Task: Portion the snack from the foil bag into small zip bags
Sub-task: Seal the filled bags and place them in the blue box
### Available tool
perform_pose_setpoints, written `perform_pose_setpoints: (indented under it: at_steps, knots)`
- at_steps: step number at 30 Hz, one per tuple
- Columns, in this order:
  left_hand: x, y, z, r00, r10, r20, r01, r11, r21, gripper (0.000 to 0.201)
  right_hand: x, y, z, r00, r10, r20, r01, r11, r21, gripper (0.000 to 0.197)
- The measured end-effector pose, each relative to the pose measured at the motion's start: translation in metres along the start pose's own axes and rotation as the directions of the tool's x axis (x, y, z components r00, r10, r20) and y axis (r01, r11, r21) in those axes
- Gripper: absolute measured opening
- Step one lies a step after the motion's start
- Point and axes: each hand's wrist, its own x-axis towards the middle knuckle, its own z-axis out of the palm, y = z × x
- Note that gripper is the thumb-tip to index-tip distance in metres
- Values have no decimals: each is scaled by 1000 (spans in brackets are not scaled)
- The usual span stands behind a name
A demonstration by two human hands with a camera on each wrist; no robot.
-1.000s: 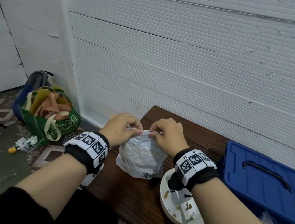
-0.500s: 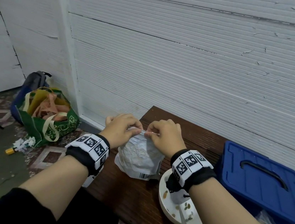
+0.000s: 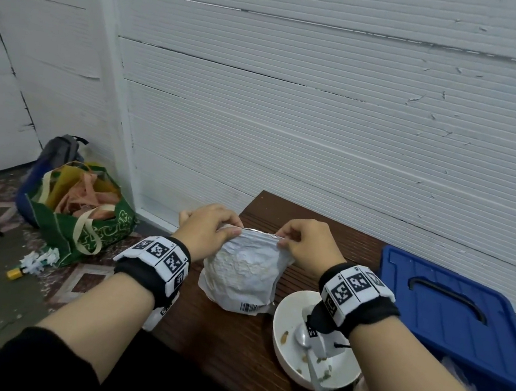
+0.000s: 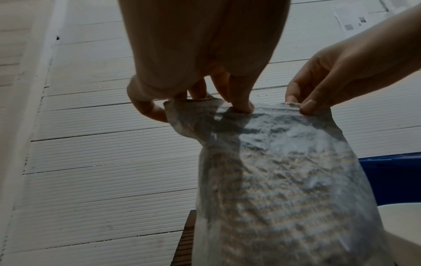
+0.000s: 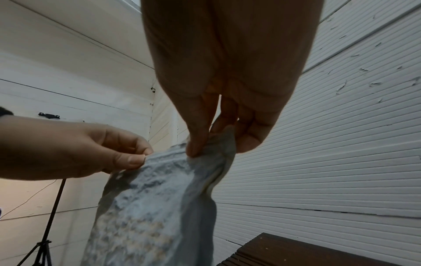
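Holding: both hands pinch the top edge of the foil bag (image 3: 242, 274), one at each end.
Sleeves: dark sleeves (image 3: 44, 361) cover the arms closest to the camera.
Wrist bands: each wrist has a black band (image 3: 158, 257) with black-and-white square marks.
Bowl: a white bowl (image 3: 286, 325) sits under the right wrist, with a few snack bits and a spoon (image 3: 302, 335) inside.
Left hand: the left hand (image 3: 206, 231) has its thumb and fingers squeezed on the bag's top left corner.
Right hand: the right hand (image 3: 309, 245) has its thumb and fingers squeezed on the top right corner.
Foil bag: it stands up on the brown table (image 3: 226, 337), between the two hands and just left of the bowl, puffy and crinkled, with a barcode near its bottom.
Bag top: the shiny strip between the hands looks flat; I cannot tell if it is open.
Blue box: a blue box lid (image 3: 450, 313) with a handle lies right of the right hand.
Green bag: a green bag (image 3: 84, 222) sits on the floor, far left of the left hand.
Wall: a white ridged wall (image 3: 324, 122) stands behind both hands.
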Motion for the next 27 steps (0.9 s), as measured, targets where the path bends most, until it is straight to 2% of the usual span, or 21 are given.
perform_pose_setpoints:
  at_steps: [5, 11, 18, 21, 23, 27]
  knots:
    - [0, 0, 0, 1000, -17, -15, 17, 1000, 17, 10, -7, 7, -3, 1000, 11, -23, -11, 1000, -23, 16]
    - [-7, 11, 0, 999, -3, -33, 4, 999, 44, 6, -19, 16, -2, 992, 37, -117, -38, 999, -7, 18]
    - [-7, 20, 7, 993, -35, -117, 43, 997, 69, 21, -27, 18, 5, 982, 17, -188, -28, 998, -59, 12]
    - [-10, 21, 8, 989, -41, -142, 51, 996, 68, 12, -31, 18, 4, 978, 12, -209, -21, 999, -43, 10]
    - [-14, 20, 6, 992, -18, -123, 29, 996, 87, 6, -36, 19, 3, 978, -6, -208, -5, 999, -50, 18]
    - [-22, 21, 5, 991, 47, -127, -33, 994, 106, 22, -49, 22, 0, 951, -13, -307, 15, 1000, 4, 26]
